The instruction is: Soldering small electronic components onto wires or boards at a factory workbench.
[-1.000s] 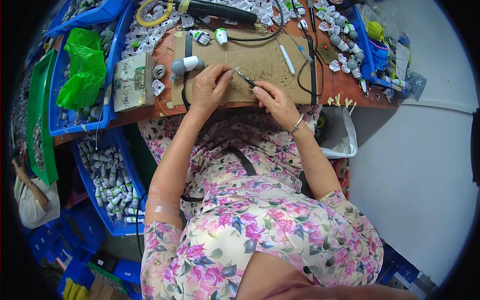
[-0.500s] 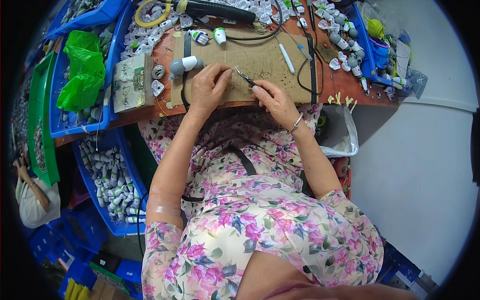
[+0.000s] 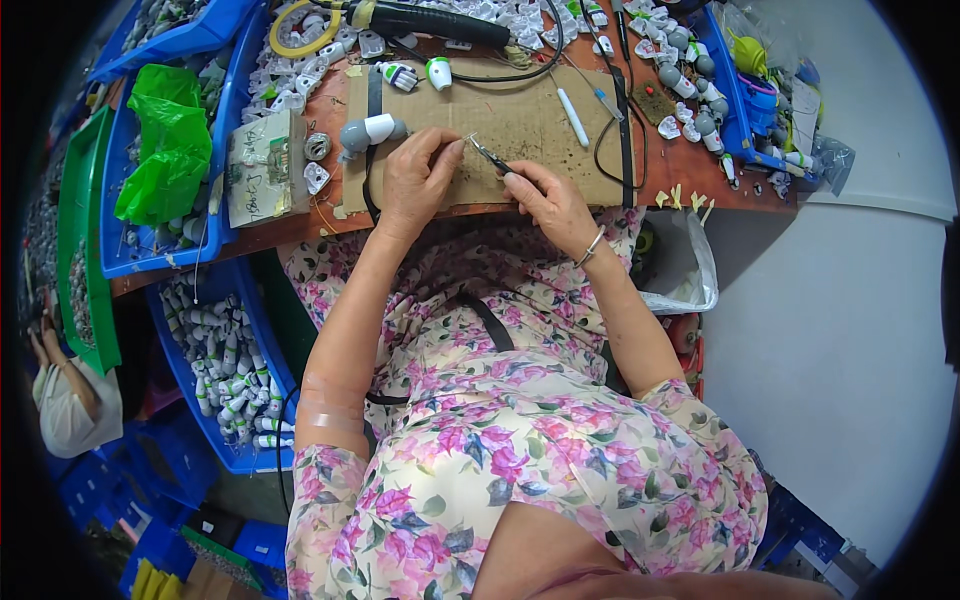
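Over the cardboard mat, my left hand has its thumb and index finger pinched together. A tiny pale bit, too small to name, shows at those fingertips. My right hand is closed around small pliers with dark handles. Their metal jaws point up and left, meeting the pale bit or lying right beside it; I cannot tell which. Just left of my left hand lies a grey and white plastic assembly. Two small white pieces with green trim, one upright, sit farther back on the mat.
Blue bins of parts stand at the left, one with a green plastic bag. White parts heap along the back. A white pen and black cables lie at the right. Far left, another person's arm shows.
Both my hands and the pliers hold nearly the same place. The other person's hand at the far left has shifted slightly.
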The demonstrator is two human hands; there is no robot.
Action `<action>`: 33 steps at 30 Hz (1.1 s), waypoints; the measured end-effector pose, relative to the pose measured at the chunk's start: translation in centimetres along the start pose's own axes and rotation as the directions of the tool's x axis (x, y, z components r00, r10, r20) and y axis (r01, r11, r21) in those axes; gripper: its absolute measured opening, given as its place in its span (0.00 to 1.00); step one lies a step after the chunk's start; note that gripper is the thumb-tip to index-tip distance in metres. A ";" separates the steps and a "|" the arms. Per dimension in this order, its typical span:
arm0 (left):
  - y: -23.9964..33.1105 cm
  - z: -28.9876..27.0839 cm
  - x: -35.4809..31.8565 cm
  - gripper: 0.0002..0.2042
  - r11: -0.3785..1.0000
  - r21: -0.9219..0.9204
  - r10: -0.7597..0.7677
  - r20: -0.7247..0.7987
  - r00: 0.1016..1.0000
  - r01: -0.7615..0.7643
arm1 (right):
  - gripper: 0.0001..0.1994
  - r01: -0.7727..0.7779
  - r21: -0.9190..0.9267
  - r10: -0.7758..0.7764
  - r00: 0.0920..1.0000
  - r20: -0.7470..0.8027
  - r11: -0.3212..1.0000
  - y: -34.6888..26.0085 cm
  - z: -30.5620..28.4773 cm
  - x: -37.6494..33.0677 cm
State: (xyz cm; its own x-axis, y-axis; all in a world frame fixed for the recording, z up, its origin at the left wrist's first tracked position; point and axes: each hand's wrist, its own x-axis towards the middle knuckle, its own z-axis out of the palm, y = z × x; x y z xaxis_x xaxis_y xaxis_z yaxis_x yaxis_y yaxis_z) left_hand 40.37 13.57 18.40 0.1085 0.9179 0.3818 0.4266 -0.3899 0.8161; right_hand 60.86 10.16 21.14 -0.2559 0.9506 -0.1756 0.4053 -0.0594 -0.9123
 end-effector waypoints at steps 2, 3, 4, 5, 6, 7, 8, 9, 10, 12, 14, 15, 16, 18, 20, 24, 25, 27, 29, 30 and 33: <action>0.1 0.0 0.0 0.07 1.000 0.003 -0.003 0.000 1.000 0.003 | 0.20 0.004 -0.017 -0.005 1.000 -0.012 1.000 0.0 0.0 0.0; 0.2 0.0 0.0 0.07 1.000 0.005 -0.006 -0.001 1.000 0.006 | 0.20 0.009 -0.018 -0.009 1.000 -0.008 1.000 0.0 0.0 0.0; 0.3 0.0 0.0 0.07 1.000 0.004 -0.005 -0.001 1.000 0.005 | 0.20 0.021 -0.028 -0.022 1.000 -0.018 0.999 0.0 0.1 0.0; 0.4 0.0 0.0 0.06 1.000 0.009 -0.003 -0.015 1.000 0.003 | 0.20 0.032 -0.038 -0.033 0.999 -0.028 0.999 0.0 0.1 0.0; 0.5 0.1 0.1 0.06 1.000 0.013 0.000 -0.029 1.000 0.000 | 0.20 0.032 -0.038 -0.033 0.999 -0.031 0.999 0.1 0.1 0.0; 0.7 0.1 0.1 0.06 1.000 0.012 0.002 -0.026 1.000 -0.001 | 0.20 0.040 -0.062 -0.042 0.999 -0.034 0.997 0.1 0.1 0.0; 0.8 0.2 0.1 0.05 1.000 0.008 0.004 -0.048 0.999 -0.003 | 0.19 0.032 -0.089 -0.036 0.998 -0.044 0.996 0.1 0.1 0.0; 0.9 0.3 0.0 0.05 1.000 0.002 0.006 -0.067 0.998 -0.005 | 0.19 0.048 -0.084 -0.051 0.998 -0.040 0.995 0.1 0.1 0.0; 0.9 0.3 0.0 0.05 1.000 0.003 0.007 -0.068 0.998 -0.006 | 0.19 0.052 -0.078 -0.055 0.998 -0.040 0.996 0.0 0.1 0.0; 1.0 0.3 0.0 0.04 1.000 0.026 0.007 -0.053 0.999 -0.006 | 0.19 0.058 -0.072 -0.061 0.997 -0.042 0.996 -0.1 0.1 0.0; 0.9 0.3 0.0 0.04 0.999 0.031 0.025 -0.058 0.998 -0.023 | 0.19 0.069 -0.132 -0.076 0.996 -0.056 0.989 -0.2 0.1 -0.1; 0.9 0.3 0.0 0.04 0.999 0.039 0.022 -0.049 0.999 -0.020 | 0.19 0.066 -0.130 -0.073 0.996 -0.049 0.989 -0.3 0.1 -0.1; 0.8 0.3 0.0 0.04 0.999 0.038 0.033 -0.057 0.998 -0.031 | 0.18 0.076 -0.160 -0.088 0.994 -0.070 0.984 -0.3 0.2 -0.1; 0.8 0.4 0.0 0.04 0.999 0.041 0.029 -0.047 0.998 -0.027 | 0.18 0.086 -0.189 -0.104 0.990 -0.090 0.978 -0.4 0.3 -0.1; 0.7 0.3 0.0 0.04 0.999 0.042 0.037 -0.055 0.998 -0.035 | 0.18 0.063 -0.229 -0.090 0.990 -0.112 0.971 -0.5 0.5 -0.1; 0.8 0.2 0.1 0.04 1.000 0.021 0.006 -0.050 0.999 -0.005 | 0.18 0.108 -0.242 -0.142 0.981 -0.129 0.964 -0.5 0.7 0.0; 0.9 0.2 0.1 0.04 1.000 0.023 0.019 -0.056 0.998 -0.017 | 0.18 0.102 -0.250 -0.138 0.981 -0.134 0.963 -0.6 0.7 0.0; 1.0 0.1 0.1 0.04 1.000 0.015 -0.017 -0.049 0.999 0.017 | 0.18 0.096 -0.259 -0.136 0.981 -0.140 0.961 -0.6 0.7 0.0; 1.0 0.1 0.1 0.04 1.000 0.015 -0.007 -0.056 0.998 0.008 | 0.19 0.083 -0.274 -0.125 0.983 -0.137 0.958 -0.5 0.7 0.0; 1.0 0.1 0.1 0.04 1.000 0.007 -0.015 -0.051 0.999 0.015 | 0.19 0.083 -0.271 -0.122 0.984 -0.131 0.959 -0.5 0.7 0.1; 1.0 0.1 0.1 0.04 1.000 0.007 -0.009 -0.063 0.998 0.010 | 0.19 0.108 -0.274 -0.151 0.978 -0.141 0.956 -0.4 0.7 0.2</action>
State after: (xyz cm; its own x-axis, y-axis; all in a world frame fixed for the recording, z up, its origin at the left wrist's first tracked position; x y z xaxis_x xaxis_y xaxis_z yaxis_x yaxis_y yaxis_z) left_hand 40.93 13.29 19.19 0.0476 0.9149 0.4010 0.4343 -0.3805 0.8165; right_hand 60.03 10.11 21.22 -0.1877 0.9821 0.0183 0.6003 0.1295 -0.7892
